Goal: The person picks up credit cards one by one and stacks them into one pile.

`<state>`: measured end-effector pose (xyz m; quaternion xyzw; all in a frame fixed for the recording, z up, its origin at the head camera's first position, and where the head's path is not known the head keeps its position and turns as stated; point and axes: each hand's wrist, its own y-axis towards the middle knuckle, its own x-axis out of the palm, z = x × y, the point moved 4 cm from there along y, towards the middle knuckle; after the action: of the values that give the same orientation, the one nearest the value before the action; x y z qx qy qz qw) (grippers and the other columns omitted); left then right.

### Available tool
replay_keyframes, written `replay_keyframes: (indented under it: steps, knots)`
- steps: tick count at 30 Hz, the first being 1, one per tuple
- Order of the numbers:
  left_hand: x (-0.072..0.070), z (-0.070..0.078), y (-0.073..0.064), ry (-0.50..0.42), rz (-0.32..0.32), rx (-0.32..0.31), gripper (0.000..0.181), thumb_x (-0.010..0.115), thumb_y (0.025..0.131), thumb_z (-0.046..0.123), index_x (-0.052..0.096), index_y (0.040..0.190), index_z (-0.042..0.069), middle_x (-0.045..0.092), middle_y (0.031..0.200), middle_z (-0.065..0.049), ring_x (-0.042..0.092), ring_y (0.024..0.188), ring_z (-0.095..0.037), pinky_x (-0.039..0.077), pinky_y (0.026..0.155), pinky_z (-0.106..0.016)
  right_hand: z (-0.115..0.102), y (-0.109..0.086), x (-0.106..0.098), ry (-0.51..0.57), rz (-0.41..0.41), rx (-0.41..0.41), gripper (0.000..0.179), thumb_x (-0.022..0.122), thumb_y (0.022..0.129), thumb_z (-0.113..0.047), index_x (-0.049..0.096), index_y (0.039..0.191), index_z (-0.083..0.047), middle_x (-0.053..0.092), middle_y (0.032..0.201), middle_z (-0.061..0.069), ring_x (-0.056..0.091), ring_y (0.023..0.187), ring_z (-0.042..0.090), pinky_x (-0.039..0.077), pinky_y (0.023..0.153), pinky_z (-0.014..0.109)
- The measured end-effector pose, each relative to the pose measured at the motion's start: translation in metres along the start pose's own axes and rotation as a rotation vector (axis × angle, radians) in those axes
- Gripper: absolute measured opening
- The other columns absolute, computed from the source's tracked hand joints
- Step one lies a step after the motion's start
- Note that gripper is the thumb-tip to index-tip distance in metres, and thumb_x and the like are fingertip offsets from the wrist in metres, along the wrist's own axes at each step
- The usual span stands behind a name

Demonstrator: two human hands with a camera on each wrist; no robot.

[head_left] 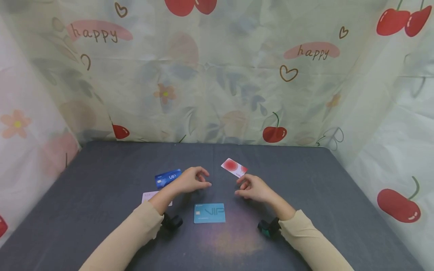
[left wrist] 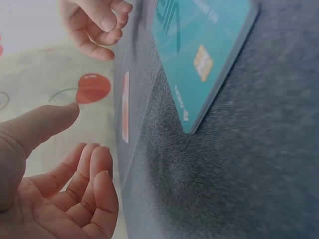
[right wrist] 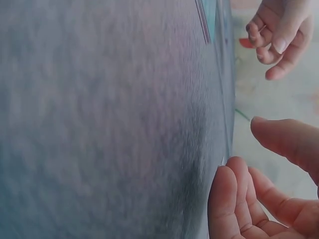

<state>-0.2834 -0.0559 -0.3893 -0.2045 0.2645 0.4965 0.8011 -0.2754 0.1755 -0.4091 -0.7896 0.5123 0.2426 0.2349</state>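
Note:
A teal VIP card point(head_left: 209, 213) lies flat on the dark cloth between the forearms; its edge looks thick in the left wrist view, like several layers. My left hand point(head_left: 193, 180) hovers with loosely bent fingers, thumb apart, holding nothing. Partly behind that wrist lies a blue VIP card point(head_left: 166, 178), and a pale lilac card point(head_left: 149, 196) is half hidden by the forearm. My right hand point(head_left: 255, 188) is also raised and holds nothing. Its fingertips are close to a white card with red circles point(head_left: 234, 167), overlapping its near corner in the head view.
A dark grey cloth point(head_left: 112, 165) covers the table. Behind it hangs a pale curtain point(head_left: 210, 98) printed with cherries and hearts, and similar fabric closes both sides. Black wrist devices sit under the left wrist point(head_left: 171, 223) and right wrist point(head_left: 269, 227).

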Motion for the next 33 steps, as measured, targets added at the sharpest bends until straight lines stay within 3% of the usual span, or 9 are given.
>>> replay_keyframes:
  steps: [9,16,29,31,32,33]
  knots:
    - [0.004,0.002,0.026,0.054,0.037,-0.063,0.037,0.070,0.082,0.022,0.060,0.111,0.002,0.061,0.087,-0.008,0.052,0.071,-0.014,0.041,0.062,-0.022,0.011,0.010,-0.013,-0.007,0.078,0.076,0.038,0.072,0.079,-0.013,0.056,0.109,0.004,0.059,0.076,0.007,0.055,0.056,0.009,0.049,0.061,0.023]
    - [0.007,0.006,0.041,0.075,0.051,-0.064,0.037,0.069,0.082,0.023,0.060,0.112,0.002,0.061,0.090,-0.009,0.053,0.074,-0.015,0.042,0.065,-0.023,0.020,0.017,-0.021,0.030,0.125,0.184,0.043,0.072,0.080,-0.013,0.053,0.115,0.003,0.055,0.081,0.007,0.055,0.059,0.010,0.049,0.061,0.022]
    - [0.019,0.007,0.067,0.075,0.101,-0.083,0.038,0.067,0.082,0.022,0.059,0.112,-0.001,0.064,0.098,-0.013,0.059,0.084,-0.019,0.047,0.075,-0.025,0.027,0.030,-0.029,0.109,0.163,0.224,0.045,0.070,0.078,-0.008,0.049,0.115,0.009,0.054,0.083,0.008,0.055,0.057,0.008,0.053,0.058,0.023]
    - [0.023,0.001,0.078,0.081,0.097,-0.108,0.040,0.068,0.081,0.022,0.059,0.112,-0.001,0.064,0.099,-0.013,0.059,0.086,-0.020,0.048,0.078,-0.028,0.028,0.032,-0.030,0.109,0.164,0.239,0.046,0.070,0.079,-0.008,0.048,0.115,0.008,0.054,0.084,0.009,0.055,0.057,0.008,0.052,0.058,0.023]
    - [0.028,-0.011,0.091,0.085,0.109,-0.087,0.041,0.069,0.080,0.026,0.059,0.110,0.000,0.065,0.096,-0.011,0.059,0.084,-0.018,0.048,0.076,-0.028,0.029,0.033,-0.030,0.109,0.164,0.246,0.046,0.071,0.079,-0.008,0.048,0.116,0.007,0.054,0.085,0.009,0.055,0.058,0.008,0.052,0.058,0.022]
    - [0.037,-0.035,0.113,0.092,0.118,-0.070,0.044,0.070,0.079,0.032,0.060,0.110,0.002,0.065,0.094,-0.009,0.059,0.083,-0.017,0.048,0.075,-0.028,0.029,0.034,-0.030,0.106,0.163,0.251,0.046,0.071,0.079,-0.009,0.048,0.116,0.007,0.054,0.086,0.010,0.055,0.058,0.008,0.052,0.058,0.022]
